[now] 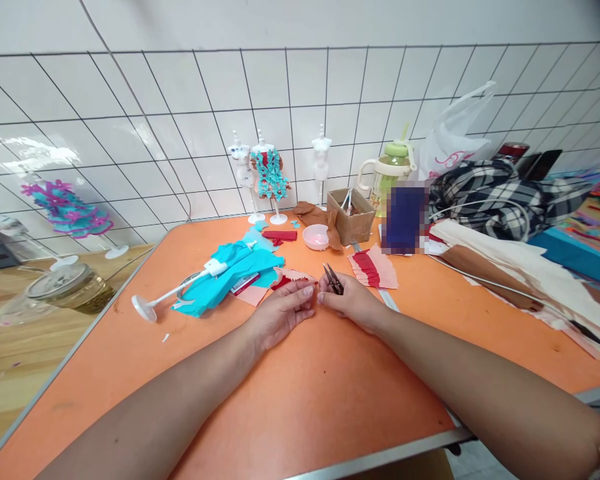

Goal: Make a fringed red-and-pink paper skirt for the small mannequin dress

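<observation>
A piece of pink-and-red crepe paper (pixel 293 275) shows behind the fingers of my left hand (pixel 283 312), which is closed on its edge. My right hand (pixel 353 301) grips a pair of small dark thread snips (pixel 333 280), their points directed up and away. The fingertips of both hands nearly meet, with a tiny red bit between them. To the left, a white mini mannequin (pixel 213 268) lies on its side over turquoise crepe paper (pixel 220 283). Just beyond my right hand is another pink-and-red crepe paper piece (pixel 375 268).
Behind stand a pink bowl (pixel 315 237), a cardboard box (pixel 357 223) of tools, a green-lidded bottle (pixel 395 167) and upright mini mannequins (pixel 321 157). Paper sheets (pixel 500 257) and a plaid cloth (pixel 495 200) lie right. A glass jar (pixel 75 287) sits left, beside the orange table (pixel 300 400).
</observation>
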### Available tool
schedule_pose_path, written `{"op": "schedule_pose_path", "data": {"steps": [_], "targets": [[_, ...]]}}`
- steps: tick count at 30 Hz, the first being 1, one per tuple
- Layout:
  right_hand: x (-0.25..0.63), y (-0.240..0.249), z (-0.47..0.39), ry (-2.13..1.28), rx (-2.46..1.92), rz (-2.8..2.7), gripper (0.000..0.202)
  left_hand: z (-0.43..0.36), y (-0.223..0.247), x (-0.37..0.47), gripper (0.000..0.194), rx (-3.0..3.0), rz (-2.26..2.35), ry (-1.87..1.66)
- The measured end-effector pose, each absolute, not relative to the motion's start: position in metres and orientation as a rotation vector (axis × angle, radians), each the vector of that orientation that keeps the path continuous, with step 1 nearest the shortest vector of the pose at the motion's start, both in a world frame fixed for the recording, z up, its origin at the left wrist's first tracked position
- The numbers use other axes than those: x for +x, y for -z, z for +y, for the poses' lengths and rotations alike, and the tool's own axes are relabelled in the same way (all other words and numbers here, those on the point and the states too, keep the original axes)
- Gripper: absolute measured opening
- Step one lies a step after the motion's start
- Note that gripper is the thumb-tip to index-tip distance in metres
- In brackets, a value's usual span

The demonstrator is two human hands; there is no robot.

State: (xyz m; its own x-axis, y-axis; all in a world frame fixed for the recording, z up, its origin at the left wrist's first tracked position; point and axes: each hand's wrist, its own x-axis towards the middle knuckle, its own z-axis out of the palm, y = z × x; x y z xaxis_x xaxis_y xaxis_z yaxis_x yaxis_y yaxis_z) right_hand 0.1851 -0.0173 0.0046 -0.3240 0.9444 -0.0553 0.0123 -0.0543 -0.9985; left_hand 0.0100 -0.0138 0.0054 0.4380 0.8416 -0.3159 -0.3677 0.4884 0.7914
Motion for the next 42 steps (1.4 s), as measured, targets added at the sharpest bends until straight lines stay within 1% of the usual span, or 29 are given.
{"op": "schedule_pose_path", "data": {"steps": [3,6,10,14,19,20,23,25,27,31,33,35,37,40,42], "targets": [[0.186,-0.003,-0.016,-1.365,-1.134,-1.528,0.014,-0.015,-0.008,0.011,0.024,0.709,0.843,-0.876],[0.188,-0.003,-0.013,-1.176,-1.228,-1.568,0.012,-0.017,-0.012,0.010,0.018,0.869,0.811,-0.980],[0.189,-0.004,-0.011,-0.991,-1.264,-1.612,0.023,-0.019,-0.013,0.010,0.015,1.049,0.848,-0.997],[0.186,0.003,-0.011,-0.986,-1.231,-1.672,0.031,-0.017,-0.009,0.011,0.013,1.038,0.872,-0.930],[0.185,0.012,-0.003,-0.843,-1.355,-1.710,0.036,-0.014,-0.009,0.010,0.009,1.161,0.855,-0.736],[0.185,0.013,-0.001,-0.847,-1.369,-1.728,0.033,-0.013,-0.010,0.009,0.008,1.187,0.863,-0.691],[0.186,0.014,0.003,-0.857,-1.352,-1.770,0.013,-0.012,-0.011,0.008,0.006,1.263,0.853,-0.589],[0.187,0.013,0.004,-0.836,-1.336,-1.767,0.008,-0.012,-0.011,0.007,0.006,1.280,0.837,-0.559],[0.190,0.010,0.002,-0.773,-1.315,-1.761,0.010,-0.013,-0.010,0.006,0.012,1.233,0.836,-0.599],[0.197,-0.001,-0.004,-0.487,-1.214,-1.858,0.012,-0.016,-0.009,0.006,0.036,1.074,0.804,-0.812],[0.199,-0.005,-0.008,-0.394,-1.173,-1.952,0.014,-0.017,-0.010,0.007,0.044,1.007,0.783,-0.882],[0.200,-0.007,-0.011,-0.367,-1.168,-2.035,0.016,-0.017,-0.011,0.008,0.039,0.969,0.812,-0.896],[0.198,-0.008,-0.012,-0.382,-1.186,-2.062,0.016,-0.017,-0.011,0.010,0.028,0.952,0.852,-0.891],[0.196,-0.007,-0.011,-0.445,-1.220,-1.910,0.014,-0.016,-0.010,0.010,0.020,0.885,0.860,-0.925],[0.194,-0.007,-0.010,-0.528,-1.239,-1.726,0.022,-0.014,-0.008,0.009,0.020,0.816,0.871,-0.958]]}}
